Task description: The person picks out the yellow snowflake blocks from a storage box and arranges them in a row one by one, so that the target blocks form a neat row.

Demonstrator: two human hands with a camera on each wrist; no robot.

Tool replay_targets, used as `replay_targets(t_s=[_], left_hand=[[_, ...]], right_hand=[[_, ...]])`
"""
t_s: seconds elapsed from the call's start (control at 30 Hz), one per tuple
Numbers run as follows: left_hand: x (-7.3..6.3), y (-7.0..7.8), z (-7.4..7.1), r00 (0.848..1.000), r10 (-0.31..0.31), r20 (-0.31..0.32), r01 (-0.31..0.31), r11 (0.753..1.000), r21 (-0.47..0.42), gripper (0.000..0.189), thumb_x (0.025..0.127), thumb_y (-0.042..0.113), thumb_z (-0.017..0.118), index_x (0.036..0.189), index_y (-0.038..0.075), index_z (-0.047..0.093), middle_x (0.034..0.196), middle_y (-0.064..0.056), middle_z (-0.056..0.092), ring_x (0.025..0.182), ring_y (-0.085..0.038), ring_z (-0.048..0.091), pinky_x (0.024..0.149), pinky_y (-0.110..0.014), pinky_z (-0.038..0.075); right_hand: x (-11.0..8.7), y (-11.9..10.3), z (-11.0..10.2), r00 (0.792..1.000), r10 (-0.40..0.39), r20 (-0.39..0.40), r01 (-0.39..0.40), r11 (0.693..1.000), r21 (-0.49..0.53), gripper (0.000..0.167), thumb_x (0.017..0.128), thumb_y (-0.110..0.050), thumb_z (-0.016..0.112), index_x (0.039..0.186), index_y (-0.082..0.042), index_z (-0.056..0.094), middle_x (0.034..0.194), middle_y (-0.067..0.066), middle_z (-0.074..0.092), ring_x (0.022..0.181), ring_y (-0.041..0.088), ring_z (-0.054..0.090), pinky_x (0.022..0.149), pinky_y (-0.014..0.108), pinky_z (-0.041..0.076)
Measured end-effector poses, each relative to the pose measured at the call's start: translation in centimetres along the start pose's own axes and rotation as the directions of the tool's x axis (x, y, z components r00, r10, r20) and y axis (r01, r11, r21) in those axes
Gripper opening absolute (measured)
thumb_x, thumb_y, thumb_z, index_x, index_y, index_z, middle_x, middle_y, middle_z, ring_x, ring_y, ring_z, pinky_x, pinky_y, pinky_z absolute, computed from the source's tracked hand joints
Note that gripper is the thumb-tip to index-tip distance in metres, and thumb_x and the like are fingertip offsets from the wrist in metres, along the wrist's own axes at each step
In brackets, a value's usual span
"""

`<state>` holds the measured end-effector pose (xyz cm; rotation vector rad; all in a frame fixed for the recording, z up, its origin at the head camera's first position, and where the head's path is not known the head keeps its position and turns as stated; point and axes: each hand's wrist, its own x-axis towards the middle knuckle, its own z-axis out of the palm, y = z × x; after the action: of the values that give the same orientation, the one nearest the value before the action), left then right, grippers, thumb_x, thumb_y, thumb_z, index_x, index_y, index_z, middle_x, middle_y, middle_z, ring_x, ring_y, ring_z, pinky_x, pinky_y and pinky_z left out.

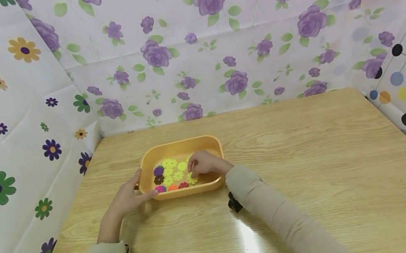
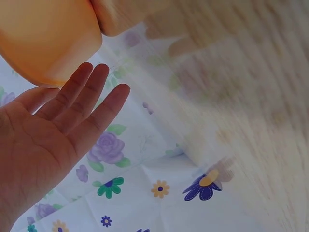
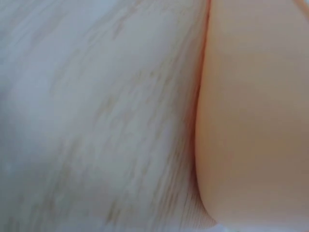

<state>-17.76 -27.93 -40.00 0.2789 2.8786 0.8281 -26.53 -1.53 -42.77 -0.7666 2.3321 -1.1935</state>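
The orange tub [image 1: 182, 146] stands upright on the wooden table [image 1: 303, 144], left of the middle and nearer the far edge than to me. Its long axis runs left to right, the right end set slightly farther off than the left; its open top faces up.

My left hand [image 1: 126, 198] is at the tub's left end. The thumb reaches over the near left corner of the rim, and the other fingers extend along the outside of that end. In the left wrist view these fingers are nearly straight and somewhat spread, close against the outer wall.

My right hand [image 1: 204, 162] is inside the right half of the tub, entering over its right end, fingers bent and pointing down among the yellow flower pieces [image 1: 177, 175]. I cannot tell whether the fingertips pinch one of them.

The yellow pieces, round with notched edges, lie in a loose group across the middle of the floor. Left of them I note a purple piece [image 1: 158, 171] and, just nearer, a dark brown piece [image 1: 159, 180]. Along the near wall, left to right, are a pink piece [image 1: 159, 188], an orange piece [image 1: 173, 187] and a red piece [image 1: 183, 185].
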Motion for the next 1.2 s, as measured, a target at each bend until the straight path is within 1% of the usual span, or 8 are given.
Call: replay_targets(t_s=[0.13, 0.23, 0.37, 0.57, 0.83, 0.93, 1.1, 1.2], left_hand=[[0.0, 0.1, -0.1, 1.0, -0.017, 0.006, 0.017, 1.0, 0.0, 0.099, 0.079, 0.049, 0.066, 0.142, -0.006, 0.014, 0.132, -0.03, 0.04, 0.111, -0.039, 0.047, 0.092, -0.052, 0.034], [0.0, 0.3, -0.1, 1.0, -0.022, 0.02, 0.023, 1.0, -0.009, 0.099, 0.079, 0.049, 0.066, 0.143, -0.005, 0.013, 0.13, -0.03, 0.042, 0.112, -0.039, 0.048, 0.092, -0.052, 0.034], [0.2, 0.5, -0.2, 0.999, -0.022, 0.037, 0.023, 0.999, -0.023, 0.099, 0.079, 0.048, 0.066, 0.143, -0.005, 0.012, 0.128, -0.03, 0.045, 0.11, -0.037, 0.05, 0.091, -0.05, 0.037], [0.1, 0.6, -0.3, 0.999, -0.01, 0.036, 0.011, 1.0, -0.025, 0.099, 0.079, 0.047, 0.066, 0.142, -0.008, 0.013, 0.125, -0.032, 0.046, 0.103, -0.036, 0.055, 0.086, -0.047, 0.042], [-0.1, 0.6, -0.3, 0.999, -0.03, 0.04, 0.031, 0.999, -0.019, 0.099, 0.08, 0.046, 0.066, 0.141, -0.009, 0.011, 0.126, -0.034, 0.044, 0.102, -0.034, 0.055, 0.085, -0.047, 0.042], [0.0, 0.6, -0.3, 0.999, -0.028, 0.039, 0.028, 0.999, -0.019, 0.099, 0.079, 0.047, 0.066, 0.141, -0.008, 0.012, 0.126, -0.033, 0.045, 0.101, -0.033, 0.055, 0.085, -0.046, 0.042], [-0.1, 0.6, -0.3, 0.999, -0.028, 0.04, 0.029, 0.999, -0.033, 0.1, 0.079, 0.048, 0.066, 0.141, -0.008, 0.012, 0.125, -0.033, 0.045, 0.1, -0.032, 0.056, 0.085, -0.046, 0.043], [-0.1, 0.6, -0.2, 0.999, -0.028, 0.038, 0.029, 0.999, -0.039, 0.1, 0.079, 0.047, 0.066, 0.141, -0.008, 0.012, 0.126, -0.033, 0.044, 0.1, -0.032, 0.056, 0.084, -0.046, 0.043]], right_hand=[[-0.1, -0.1, 0.1, 1.0, 0.021, 0.001, -0.021, 0.988, 0.154, 0.01, 0.076, 0.002, 0.068, 0.086, 0.002, 0.065, 0.066, 0.005, 0.062, 0.059, 0.016, 0.055, 0.057, 0.029, 0.045], [-0.4, -0.1, 0.1, 1.0, 0.01, 0.004, -0.011, 0.976, 0.217, 0.012, 0.078, 0.002, 0.067, 0.089, 0.004, 0.064, 0.066, 0.005, 0.062, 0.059, 0.02, 0.057, 0.057, 0.031, 0.046], [-0.8, -0.1, -0.2, 0.999, -0.036, -0.014, 0.038, 0.97, 0.24, 0.012, 0.08, 0.001, 0.066, 0.09, 0.007, 0.064, 0.066, 0.007, 0.063, 0.06, 0.025, 0.059, 0.057, 0.033, 0.048], [-1.5, -0.4, -0.9, 0.996, -0.08, -0.034, 0.087, 0.962, 0.258, 0.012, 0.08, 0.0, 0.066, 0.089, 0.008, 0.064, 0.065, 0.008, 0.063, 0.061, 0.031, 0.061, 0.058, 0.037, 0.05], [-2.5, -1.1, -1.8, 0.996, -0.077, -0.05, 0.087, 0.96, 0.265, 0.011, 0.081, -0.001, 0.065, 0.089, 0.007, 0.064, 0.065, 0.013, 0.064, 0.064, 0.04, 0.061, 0.058, 0.042, 0.051], [-2.9, -1.2, -2.1, 0.997, -0.063, -0.051, 0.075, 0.958, 0.278, 0.012, 0.082, -0.001, 0.064, 0.091, 0.007, 0.063, 0.068, 0.016, 0.065, 0.063, 0.038, 0.061, 0.059, 0.043, 0.05], [-3.4, -1.0, -2.8, 0.996, -0.067, -0.054, 0.079, 0.957, 0.278, 0.013, 0.083, -0.003, 0.063, 0.092, 0.006, 0.063, 0.071, 0.019, 0.065, 0.059, 0.028, 0.062, 0.057, 0.039, 0.051], [-3.8, -0.8, -3.3, 0.996, -0.067, -0.063, 0.082, 0.959, 0.272, 0.016, 0.084, -0.004, 0.063, 0.095, 0.007, 0.063, 0.074, 0.024, 0.064, 0.061, 0.03, 0.062, 0.057, 0.036, 0.05]])
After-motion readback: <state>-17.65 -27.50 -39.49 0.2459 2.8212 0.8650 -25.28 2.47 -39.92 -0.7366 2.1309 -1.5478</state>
